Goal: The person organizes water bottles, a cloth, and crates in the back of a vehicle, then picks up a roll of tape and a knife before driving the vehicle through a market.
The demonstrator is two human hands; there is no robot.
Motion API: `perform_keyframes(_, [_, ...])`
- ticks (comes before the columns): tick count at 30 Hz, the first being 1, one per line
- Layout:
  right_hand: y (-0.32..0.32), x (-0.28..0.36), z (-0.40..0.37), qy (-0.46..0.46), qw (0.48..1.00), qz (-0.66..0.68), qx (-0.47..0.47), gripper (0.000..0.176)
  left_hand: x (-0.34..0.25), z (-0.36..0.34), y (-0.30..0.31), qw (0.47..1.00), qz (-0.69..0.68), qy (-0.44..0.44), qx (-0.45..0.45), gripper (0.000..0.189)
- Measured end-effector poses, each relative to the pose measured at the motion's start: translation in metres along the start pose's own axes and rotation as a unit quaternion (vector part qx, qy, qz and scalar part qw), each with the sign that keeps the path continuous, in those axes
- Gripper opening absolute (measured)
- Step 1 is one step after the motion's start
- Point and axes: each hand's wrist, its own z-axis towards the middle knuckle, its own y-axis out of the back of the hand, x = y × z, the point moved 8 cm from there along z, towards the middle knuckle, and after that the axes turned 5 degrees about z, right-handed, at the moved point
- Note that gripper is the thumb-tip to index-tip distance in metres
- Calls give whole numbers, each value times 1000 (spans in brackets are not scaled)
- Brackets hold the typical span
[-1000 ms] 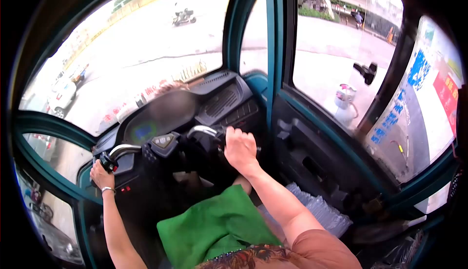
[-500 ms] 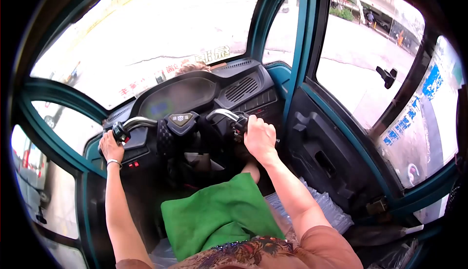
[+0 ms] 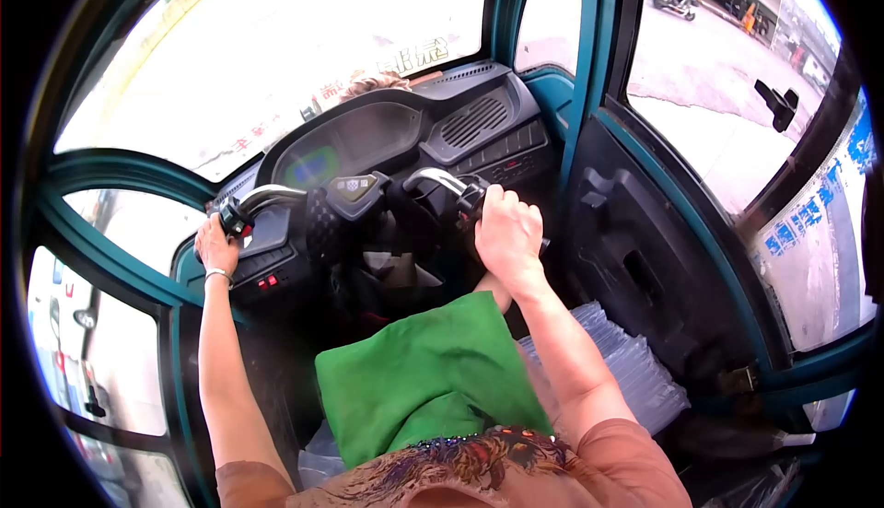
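Note:
My left hand is wrapped round the left grip of a handlebar, beside a black switch block. A bracelet circles that wrist. My right hand is closed over the right grip; its knuckles face up, and most of the grip is hidden beneath them. Between the chrome bars sits a dark centre cap with a light emblem. Behind it is the dashboard, with a greenish glow at its left. A green cloth lies over my lap.
A black door panel with teal framing stands to my right, its mirror outside. Clear plastic sheeting lies by my right arm. Red switches sit below the left grip. Outside, a person rides a motorcycle; vehicles stand on the left.
The view has tilted, so the dashboard and handlebar sit higher in the picture. The motorcycle now shows clearly through the right window. Both hands stay on the grips.

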Motion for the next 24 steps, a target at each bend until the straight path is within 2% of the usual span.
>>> perform_keyframes(3, [-2, 2, 3, -2, 1000, -3, 14, 27, 9, 0, -8, 1000, -13, -8, 11, 47])
perform_keyframes(11, [3, 6, -8, -20, 999, 23, 34, 28, 8, 9, -4, 999, -31, -1, -34, 46])
perform_keyframes(13, [-1, 6, -11, -21, 999, 15, 35, 30, 9, 16, -13, 1000, -21, 18, 4, 46])
perform_keyframes(14, [-3, 5, -11, -28, 999, 5, 36, 30, 7, 15, -13, 1000, -17, 3, -20, 45])
perform_keyframes(15, [-6, 2, -11, -48, 998, -4, 44, 29, 10, 17, -19, 999, -29, 1, -15, 44])
perform_keyframes(17, [4, 10, -10, -35, 999, -30, 15, 12, 5, 23, -15, 999, -25, 2, 43, 43])
perform_keyframes(20, [12, 14, -5, -20, 998, -54, 6, 19, 10, 12, 4, 1000, -4, -8, -29, 44])
perform_keyframes(24, [13, 12, 10, -3, 999, -25, 40, 27, 2, -8, 17, 1000, 2, -12, -28, 46])
